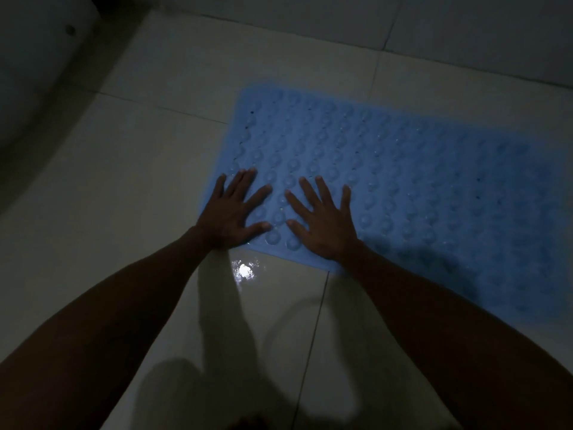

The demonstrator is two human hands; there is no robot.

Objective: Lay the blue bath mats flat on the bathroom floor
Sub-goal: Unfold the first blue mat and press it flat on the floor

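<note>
One blue bath mat (403,181) with rows of round bumps lies spread on the pale tiled floor (139,197), stretching from the centre to the right edge. My left hand (231,209) rests palm down on the mat's near-left corner, fingers spread. My right hand (322,221) presses flat on the mat just beside it, fingers also spread. Neither hand grips anything. The room is dim, and the mat's right part sits in shadow.
A dark curved white fixture (37,72) stands at the upper left. The wall's base (372,29) runs along the top. A bright wet reflection (245,270) shines on the tile just in front of the mat.
</note>
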